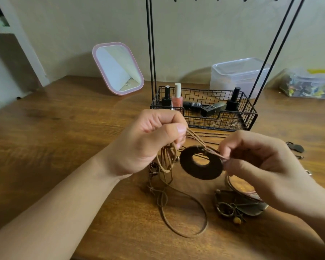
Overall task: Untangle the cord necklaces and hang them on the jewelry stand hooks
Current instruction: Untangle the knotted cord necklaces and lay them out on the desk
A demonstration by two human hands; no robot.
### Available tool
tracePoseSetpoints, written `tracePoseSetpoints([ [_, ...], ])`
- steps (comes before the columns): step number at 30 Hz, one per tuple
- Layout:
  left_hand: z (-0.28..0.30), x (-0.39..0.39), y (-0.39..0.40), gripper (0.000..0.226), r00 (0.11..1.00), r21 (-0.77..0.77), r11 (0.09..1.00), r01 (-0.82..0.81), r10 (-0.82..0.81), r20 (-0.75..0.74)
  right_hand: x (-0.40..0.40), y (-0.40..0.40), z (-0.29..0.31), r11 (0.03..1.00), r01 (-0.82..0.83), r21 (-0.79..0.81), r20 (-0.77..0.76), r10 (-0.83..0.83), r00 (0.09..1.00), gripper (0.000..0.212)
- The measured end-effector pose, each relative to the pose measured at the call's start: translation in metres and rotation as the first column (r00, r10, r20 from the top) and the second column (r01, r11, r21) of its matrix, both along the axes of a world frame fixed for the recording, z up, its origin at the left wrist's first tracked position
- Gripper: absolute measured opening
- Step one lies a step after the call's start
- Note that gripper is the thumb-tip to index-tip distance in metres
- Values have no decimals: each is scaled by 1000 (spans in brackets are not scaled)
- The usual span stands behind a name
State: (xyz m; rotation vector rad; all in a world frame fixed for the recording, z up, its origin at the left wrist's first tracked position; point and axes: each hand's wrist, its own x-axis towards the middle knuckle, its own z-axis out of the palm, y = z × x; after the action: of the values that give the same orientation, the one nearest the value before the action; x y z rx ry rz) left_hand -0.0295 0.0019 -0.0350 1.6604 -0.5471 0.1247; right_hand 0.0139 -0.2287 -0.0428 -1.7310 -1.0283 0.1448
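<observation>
Above the wooden table [64, 128], both hands work at a bundle of tan cord necklaces [167, 158]; the left hand [148, 139] is curled round several strands, gripping them between thumb and fingers, and the cords hang from it in loops down to the table; the right hand [261, 162] pinches a cord just beside a dark ring pendant [201, 163] — a flat disc with an oval hole — which hangs in the air between the two hands; one long loop of cord [186, 218] trails across the table toward the near edge; under the right hand lies a brass-coloured pendant piece [233, 207] with small beads, resting on the table; behind the hands stands the black wire jewelry stand [152, 53], its thin uprights rising out of view and its hooks barely visible at the top; its basket base [250, 117] holds nail polish bottles [177, 98] — some upright, some lying down; a pink-framed mirror [118, 68] leans against the wall to the left, and a clear plastic box [238, 76] sits behind the stand.
</observation>
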Motion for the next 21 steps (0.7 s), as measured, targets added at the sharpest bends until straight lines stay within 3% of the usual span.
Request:
tracePoseSetpoints([
  [3, -1, -1, 2, 23, 999, -91, 996, 21, -24, -30, -1, 0, 3, 994, -98, 39, -167, 103, 980, 15],
  [5, -1, -1, 1, 23, 998, -111, 993, 39, -43, -34, 1, 0, 3, 1000, -27, 2, -213, 26, 977, 26],
  [7, -2, 0, 0, 24, 999, -75, 996, 44, -46, -23, 2, 2, 2, 993, 85, -84, -177, -99, 979, 30],
  [9, -3, 1, -2, 24, 999, -39, 999, 34, -35, -16, -2, 5, 5, 985, 114, -131, -179, -136, 974, 20],
  [13, -3, 0, -4, 21, 999, -28, 1000, 7, -8, -40, -7, 4, 12, 984, 51, -173, -236, -92, 967, 18],
  [21, -5, -4, -11, 20, 1000, 116, 993, 27, -26, -11, -7, 3, 7, 954, -37, -298, -98, 8, 995, 32],
])
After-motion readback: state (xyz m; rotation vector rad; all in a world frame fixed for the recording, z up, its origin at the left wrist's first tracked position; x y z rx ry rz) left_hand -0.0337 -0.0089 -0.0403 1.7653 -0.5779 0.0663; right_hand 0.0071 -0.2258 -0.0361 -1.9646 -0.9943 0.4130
